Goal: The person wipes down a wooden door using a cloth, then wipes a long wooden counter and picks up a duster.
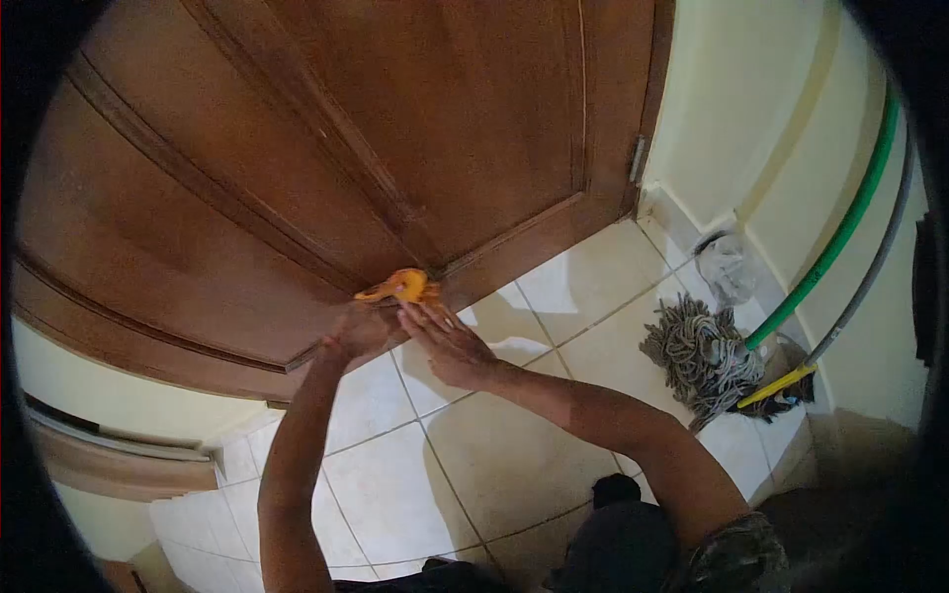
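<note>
An orange-yellow cloth (407, 287) is bunched up in front of the lower part of a brown wooden door (474, 128). My left hand (361, 331) grips it from the left and below; that hand is blurred and its fingers are partly hidden. From the right, my right hand (447, 346) has its fingers long and close together on the cloth, with bits of orange showing at their edge. Both arms reach forward over the floor. Whether the cloth touches the door I cannot tell.
Pale floor tiles (504, 445) lie below my arms. At the right, a grey string mop (702, 356) with a green handle (840, 242) rests by the wall, beside a yellow-necked tool (776, 385) and a clear plastic bag (729, 269). A metal hinge (638, 158) sits at the door's right edge.
</note>
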`<state>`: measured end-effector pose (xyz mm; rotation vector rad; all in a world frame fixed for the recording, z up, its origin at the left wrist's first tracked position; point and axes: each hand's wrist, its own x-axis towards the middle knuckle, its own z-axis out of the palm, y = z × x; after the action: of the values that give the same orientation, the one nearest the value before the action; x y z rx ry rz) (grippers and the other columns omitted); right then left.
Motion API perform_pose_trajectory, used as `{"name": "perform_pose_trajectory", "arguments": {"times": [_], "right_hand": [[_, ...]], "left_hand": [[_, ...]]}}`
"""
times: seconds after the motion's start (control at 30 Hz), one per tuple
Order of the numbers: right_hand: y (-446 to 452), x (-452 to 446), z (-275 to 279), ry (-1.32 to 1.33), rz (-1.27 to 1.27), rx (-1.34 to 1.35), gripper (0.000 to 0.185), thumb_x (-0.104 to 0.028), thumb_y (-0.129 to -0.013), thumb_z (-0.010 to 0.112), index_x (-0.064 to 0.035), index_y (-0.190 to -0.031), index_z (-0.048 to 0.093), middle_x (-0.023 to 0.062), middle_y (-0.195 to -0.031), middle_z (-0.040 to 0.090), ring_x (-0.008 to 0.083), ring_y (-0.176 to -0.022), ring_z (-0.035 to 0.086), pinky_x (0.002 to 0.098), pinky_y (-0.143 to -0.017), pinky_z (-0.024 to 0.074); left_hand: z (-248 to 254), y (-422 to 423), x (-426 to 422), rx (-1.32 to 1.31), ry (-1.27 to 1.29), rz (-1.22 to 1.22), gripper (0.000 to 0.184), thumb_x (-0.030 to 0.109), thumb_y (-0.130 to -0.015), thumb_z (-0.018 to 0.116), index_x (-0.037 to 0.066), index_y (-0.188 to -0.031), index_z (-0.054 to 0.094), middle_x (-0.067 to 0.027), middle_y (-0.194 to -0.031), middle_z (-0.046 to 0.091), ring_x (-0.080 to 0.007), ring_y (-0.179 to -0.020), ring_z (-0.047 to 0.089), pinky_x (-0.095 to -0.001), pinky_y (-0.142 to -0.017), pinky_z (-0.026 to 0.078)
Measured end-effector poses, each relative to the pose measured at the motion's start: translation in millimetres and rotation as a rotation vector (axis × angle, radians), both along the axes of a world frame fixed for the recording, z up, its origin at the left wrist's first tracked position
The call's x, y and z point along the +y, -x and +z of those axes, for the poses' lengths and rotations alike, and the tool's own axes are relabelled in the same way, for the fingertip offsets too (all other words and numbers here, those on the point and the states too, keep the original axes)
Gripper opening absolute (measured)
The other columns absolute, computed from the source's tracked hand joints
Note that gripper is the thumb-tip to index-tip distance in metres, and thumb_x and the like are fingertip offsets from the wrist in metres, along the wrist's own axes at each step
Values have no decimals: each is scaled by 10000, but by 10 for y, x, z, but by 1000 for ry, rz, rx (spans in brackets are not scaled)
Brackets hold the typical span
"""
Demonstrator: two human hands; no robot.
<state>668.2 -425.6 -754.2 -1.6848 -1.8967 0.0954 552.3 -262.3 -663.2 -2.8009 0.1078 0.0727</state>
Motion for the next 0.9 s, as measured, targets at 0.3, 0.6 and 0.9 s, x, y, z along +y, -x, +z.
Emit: {"name": "perform_pose_trajectory", "arguments": {"times": [0.3, 0.6, 0.9], "right_hand": [[-145, 366, 435, -313, 42, -91, 684, -134, -907, 499, -46, -1514, 197, 186, -1536, 281, 310, -1435, 257, 527, -1173, 176], [-371, 91, -16, -271, -266, 12, 607, -230, -876, 585, 12, -1400, 396, 239, -1439, 381, 375, -1401, 302, 562, -1166, 172], [-298, 45, -265, -141, -295, -307, 669, -338, -829, 664, 110, -1286, 468, 318, -1318, 448, 453, -1318, 357, 574, -1171, 136]], "left_hand": [[478, 368, 11, -474, 230, -49, 214, 101, -697, 723, 99, -911, 717, -58, -1092, 693, -257, -1104, 615, -443, -1012, 448], [1641, 1078, 99, -1024, -483, 303, 491, 278, -891, 671, 183, -1347, 516, -93, -1503, 402, -285, -1409, 335, -471, -1159, 198], [1313, 1101, 415, -1075, -356, 352, 899, 524, -860, 606, 86, -1530, 198, -181, -1598, 124, -352, -1483, 79, -531, -1180, 60]]}}
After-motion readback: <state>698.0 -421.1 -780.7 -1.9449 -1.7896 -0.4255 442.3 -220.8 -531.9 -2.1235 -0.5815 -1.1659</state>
